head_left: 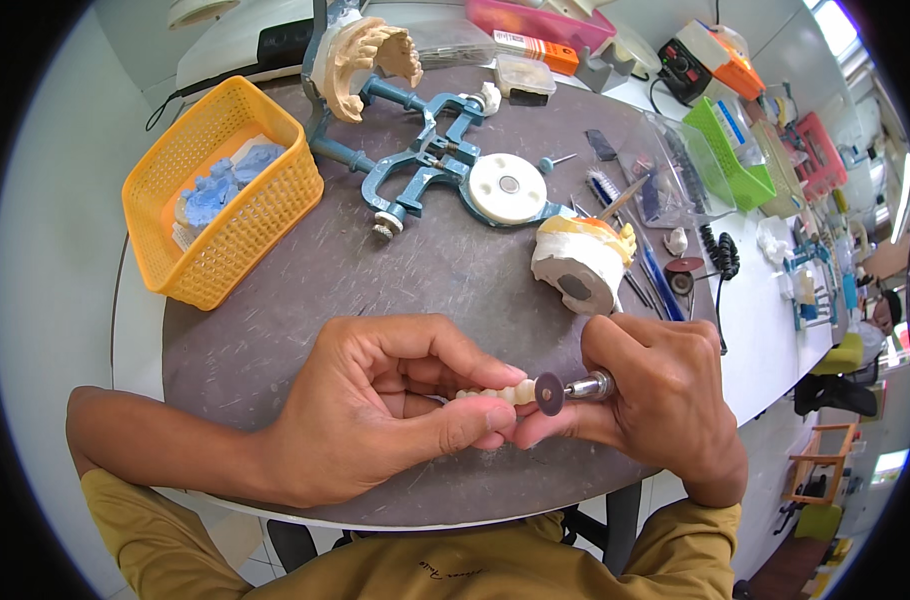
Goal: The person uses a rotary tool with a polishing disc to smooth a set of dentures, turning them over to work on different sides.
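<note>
My left hand (375, 420) pinches a row of cream-coloured artificial teeth (495, 396) between thumb and fingers, low over the grey work mat. My right hand (650, 400) grips a silver rotary handpiece (587, 386), fingers wrapped round it. On the handpiece's tip, a dark thin disc (548, 394) stands at the right end of the tooth row, close against it; I cannot tell whether they touch. Behind my right hand sits a plaster dental model (575, 270) with a yellow-orange top.
A blue metal articulator (420, 180) with an upper cast (365, 60) stands at the back. A yellow basket (290, 220) holding blue pieces is at left. Tools (660, 290), a clear plastic box (665, 180) and a green basket (745, 180) line the right. A person (880, 315) sits far right.
</note>
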Available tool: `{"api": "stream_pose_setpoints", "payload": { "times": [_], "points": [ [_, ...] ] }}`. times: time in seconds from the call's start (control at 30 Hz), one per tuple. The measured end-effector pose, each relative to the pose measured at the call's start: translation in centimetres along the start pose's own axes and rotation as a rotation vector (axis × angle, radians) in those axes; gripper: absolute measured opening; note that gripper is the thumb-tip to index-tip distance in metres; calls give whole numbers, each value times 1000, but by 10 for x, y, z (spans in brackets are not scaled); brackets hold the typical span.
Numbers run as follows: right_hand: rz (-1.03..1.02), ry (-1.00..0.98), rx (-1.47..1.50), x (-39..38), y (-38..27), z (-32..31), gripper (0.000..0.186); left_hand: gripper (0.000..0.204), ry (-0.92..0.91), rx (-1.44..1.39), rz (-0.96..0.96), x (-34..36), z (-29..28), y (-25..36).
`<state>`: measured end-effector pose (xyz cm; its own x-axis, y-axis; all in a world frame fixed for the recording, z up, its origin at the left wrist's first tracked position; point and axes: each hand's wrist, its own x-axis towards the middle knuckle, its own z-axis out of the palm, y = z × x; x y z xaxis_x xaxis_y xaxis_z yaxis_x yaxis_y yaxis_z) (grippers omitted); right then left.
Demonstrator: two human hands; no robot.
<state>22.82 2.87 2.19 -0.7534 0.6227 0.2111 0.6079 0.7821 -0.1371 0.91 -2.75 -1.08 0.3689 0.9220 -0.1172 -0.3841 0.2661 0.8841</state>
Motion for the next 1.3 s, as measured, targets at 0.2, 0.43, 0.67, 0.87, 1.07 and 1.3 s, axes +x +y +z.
{"api": "stream_pose_setpoints", "payload": {
  "times": [0.2,0.43,0.67,0.87,1.07,1.3],
  "points": [
    [7,0,6,0,0,0,61,16,6,29,-15,0,0,0],
    [21,24,3,1,1,0,63,15,13,58,-36,1,0,2],
    [19,18,4,1,0,0,63,17,-4,42,-20,-1,-1,1],
    [15,4,-15,1,0,0,62,17,-7,35,-16,0,-2,-1],
    [0,-7,-18,-1,-1,0,61,17,-5,27,-17,0,-1,1],
    [11,13,-20,1,-2,-1,62,18,1,27,-24,-1,-1,0]
  ]
}}
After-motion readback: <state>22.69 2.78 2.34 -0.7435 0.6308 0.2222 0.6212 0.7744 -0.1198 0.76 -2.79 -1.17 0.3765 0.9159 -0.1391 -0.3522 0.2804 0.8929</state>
